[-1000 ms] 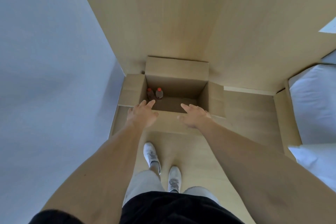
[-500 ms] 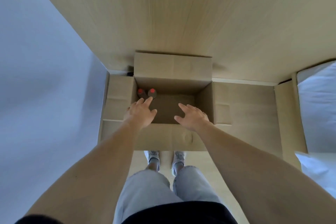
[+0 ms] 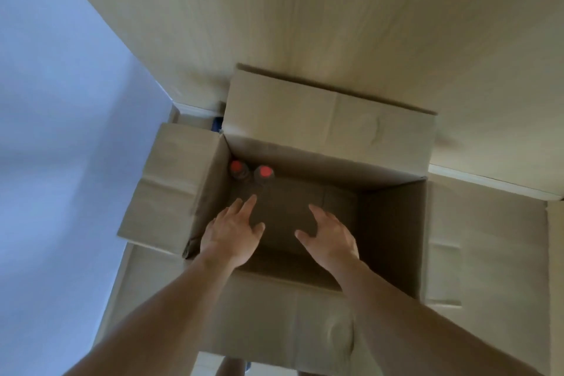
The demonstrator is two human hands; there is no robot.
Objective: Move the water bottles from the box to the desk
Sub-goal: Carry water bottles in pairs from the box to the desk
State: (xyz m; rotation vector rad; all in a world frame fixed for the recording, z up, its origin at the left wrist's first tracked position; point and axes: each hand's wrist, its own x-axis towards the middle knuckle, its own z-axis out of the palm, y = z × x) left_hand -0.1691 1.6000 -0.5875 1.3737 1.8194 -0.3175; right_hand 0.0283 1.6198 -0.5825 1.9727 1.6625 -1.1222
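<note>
An open cardboard box (image 3: 393,223) stands on the floor below me, its four flaps spread outward. Two water bottles with red caps stand upright side by side in its far left corner: one (image 3: 236,167) against the left wall, the other (image 3: 264,172) just to its right. My left hand (image 3: 233,230) reaches into the box with fingers stretched out, a short way in front of the bottles and not touching them. My right hand (image 3: 331,236) hovers over the middle of the box, fingers spread, holding nothing.
A light wooden panel (image 3: 335,9) rises behind the box. A pale blue-grey wall (image 3: 55,131) runs along the left. The box's near flap (image 3: 290,314) lies under my forearms. The rest of the box floor (image 3: 305,201) is bare.
The view has closed in on the box as I leaned over it. Both hands have moved from above the near flap down into the opening, the left one nearer the bottles.
</note>
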